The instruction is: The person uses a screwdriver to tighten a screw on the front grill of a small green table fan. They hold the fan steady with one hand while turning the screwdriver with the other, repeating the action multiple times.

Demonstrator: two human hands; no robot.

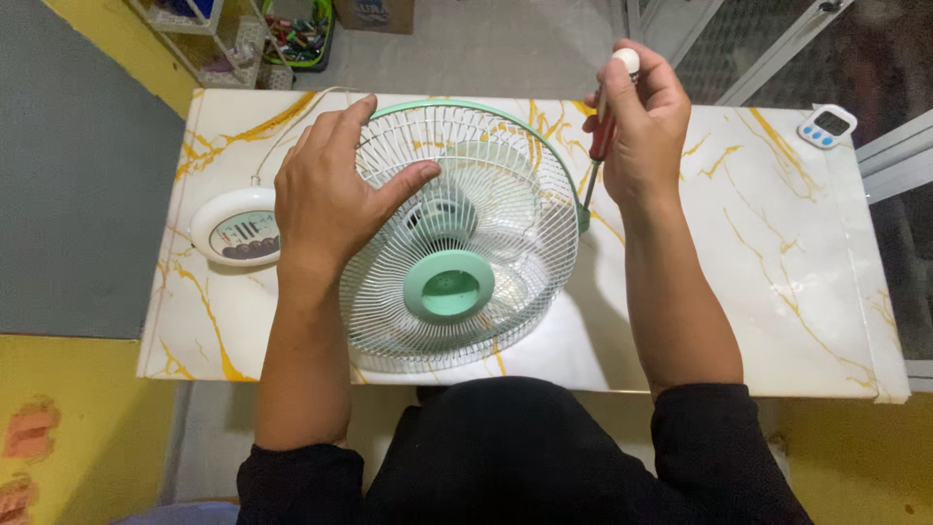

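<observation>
Apparently to steady it, the left hand lies flat and open on the fan grille, which lies face-up mid-surface. The right hand grips a red-handled screwdriver upright, tip at the fan's green rim (likely a clip or screw). Left of the fan sits its round base; far right, a small timer, nothing obstructing.

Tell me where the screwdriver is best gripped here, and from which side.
Grip the screwdriver by its red handle below the white cap, coming from the right, as the right hand does. It stands nearly upright with its tip down at the fan guard rim, so the handle is the free end; the left hand steadies the guard.
</observation>
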